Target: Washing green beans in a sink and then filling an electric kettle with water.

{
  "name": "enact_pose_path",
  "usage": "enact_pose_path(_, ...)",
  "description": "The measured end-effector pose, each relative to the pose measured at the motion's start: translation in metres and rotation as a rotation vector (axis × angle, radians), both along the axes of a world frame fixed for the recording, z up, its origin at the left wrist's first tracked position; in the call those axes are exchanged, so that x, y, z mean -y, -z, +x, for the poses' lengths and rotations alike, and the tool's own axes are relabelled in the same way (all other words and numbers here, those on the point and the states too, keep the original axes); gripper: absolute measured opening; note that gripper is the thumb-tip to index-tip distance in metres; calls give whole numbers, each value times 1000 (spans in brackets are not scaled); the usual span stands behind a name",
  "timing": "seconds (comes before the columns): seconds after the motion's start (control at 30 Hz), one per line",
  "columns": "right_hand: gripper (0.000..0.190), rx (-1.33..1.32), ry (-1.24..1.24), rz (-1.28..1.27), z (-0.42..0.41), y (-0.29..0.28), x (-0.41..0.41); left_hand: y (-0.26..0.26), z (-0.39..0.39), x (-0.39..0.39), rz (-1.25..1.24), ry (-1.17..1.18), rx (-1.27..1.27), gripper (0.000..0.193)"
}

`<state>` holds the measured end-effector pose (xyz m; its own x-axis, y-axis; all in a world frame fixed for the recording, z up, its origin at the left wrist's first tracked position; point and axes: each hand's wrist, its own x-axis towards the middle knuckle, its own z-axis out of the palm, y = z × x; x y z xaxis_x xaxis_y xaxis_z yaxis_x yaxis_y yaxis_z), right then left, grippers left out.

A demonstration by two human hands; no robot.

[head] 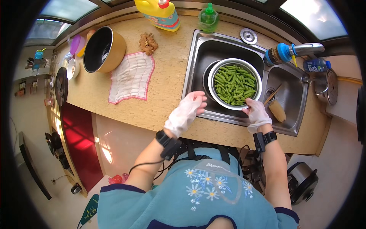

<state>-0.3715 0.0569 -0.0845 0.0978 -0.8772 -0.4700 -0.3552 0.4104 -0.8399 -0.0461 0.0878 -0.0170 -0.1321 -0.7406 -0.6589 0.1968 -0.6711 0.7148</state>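
Observation:
A round metal bowl [210, 83] full of green soybean pods [235, 84] is in the large basin of a steel double sink [197, 54]. Beneath it, part of another round vessel [206, 75] shows at the left. My right hand [257, 113], in a thin whitish glove with bare fingertips, grips the bowl's near right rim between thumb and fingers. My left hand [188, 110], gloved likewise, is over the sink's front left edge with curled fingers and holds nothing; it is apart from the bowl.
A cloth [131, 78], a tilted pot [118, 48] and ginger root [148, 43] lie left on the counter. Behind stand a yellow jug [163, 15] and a green pump bottle [208, 18]. The faucet [308, 49] overhangs the small basin, which holds a brush-like object [276, 111]. A drain strainer [248, 36] sits behind.

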Motion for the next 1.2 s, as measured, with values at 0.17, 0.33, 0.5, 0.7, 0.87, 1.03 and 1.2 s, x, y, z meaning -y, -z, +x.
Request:
enact_pose_path(0.17,22,393,394,367,30,27,15,-22,23,-25,58,-51,-62,45)
enact_pose_path(0.33,33,57,308,414,41,39,32,-32,45,-29,80,-83,4,43)
enact_pose_path(0.5,28,-335,234,265,27,67,22,-33,64,-32,88,-63,42,41)
enact_pose_path(0.7,25,-366,-103,80,32,68,10,-36,80,-27,66,-62,-5,40)
enact_pose_path(0.87,20,-346,-425,117,44,94,28,-62,84,-21,87,-45,86,40)
enact_pose_path(1.03,19,-665,-426,-260,70,101,69,-71,111,-38,109,-67,101,41)
enact_pose_path(1.2,14,-832,-493,-393,105,79,76,-65,135,-44,138,-82,113,41)
